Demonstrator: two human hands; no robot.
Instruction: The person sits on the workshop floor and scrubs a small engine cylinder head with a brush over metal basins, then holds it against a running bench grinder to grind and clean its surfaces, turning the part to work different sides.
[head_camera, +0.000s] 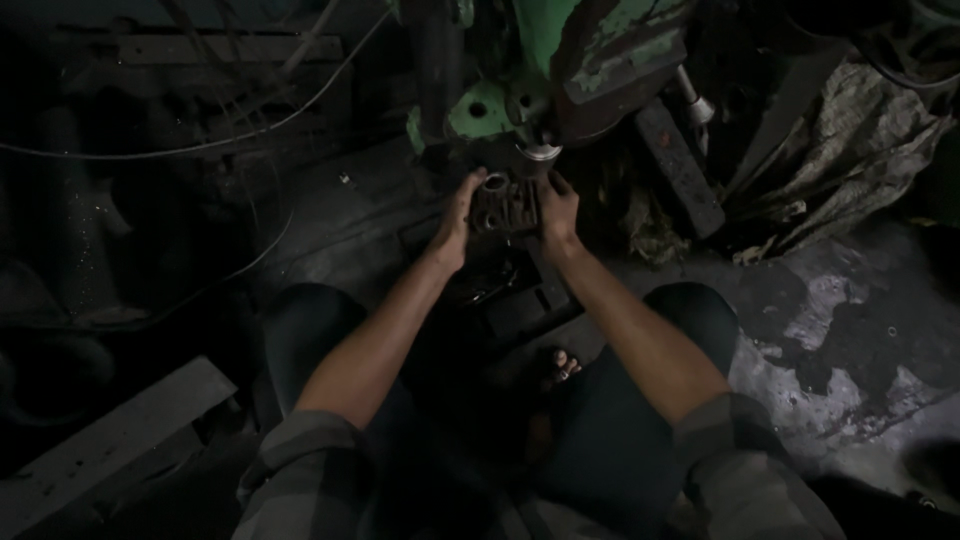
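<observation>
I see both of my hands raised in front of me, closed around a dark finned metal block (505, 208) that sits between them. My left hand (458, 222) wraps the block's left side with the fingers curled over its upper edge, and my right hand (560, 212) presses against its right side, thumb on the near face; each grip is shut on the part, not spread. The block has a round bore at its upper left corner and rows of ribs across its face. It is held just under the silver spindle tip (538, 152) of a green machine (520, 60) whose paint is chipped and rust-brown in places; I cannot tell whether the block touches the spindle. Below my hands lies a dark slotted machine base (530, 305), hard to read in the gloom. My knees in dark trousers frame the scene, and a bare foot (560, 367) shows between them on the floor. To the right, crumpled grey sacking (850, 150) leans beside a dark flat bar (680, 165), and the concrete floor (850, 350) is patchy and stained. To the left a pale plank (110, 435) lies low, and thin wires (200, 145) cross the darkness.
</observation>
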